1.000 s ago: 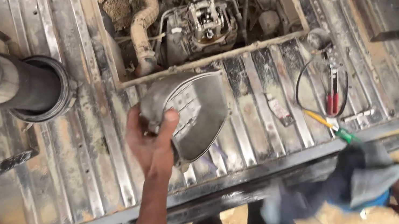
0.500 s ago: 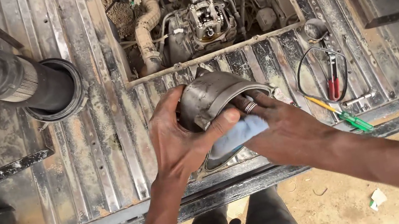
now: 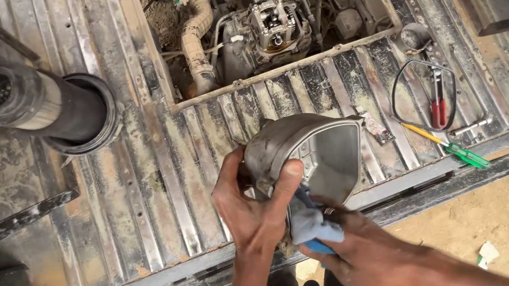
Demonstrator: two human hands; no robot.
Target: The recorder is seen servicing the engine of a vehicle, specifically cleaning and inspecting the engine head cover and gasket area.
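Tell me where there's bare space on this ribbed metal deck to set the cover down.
Bare ribbed deck lies between the black cylinder and the left hand holding the metal cover. It's crowded on the right, by the red-handled pliers, wire loop and green screwdriver.

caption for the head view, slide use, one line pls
Left hand holds a grey metal cover over a ribbed metal deck while the right hand presses a blue rag to it.

Left hand (image 3: 249, 210) on metal cover (image 3: 312, 154), right hand (image 3: 364, 253) perhaps with blue rag (image 3: 310, 224).
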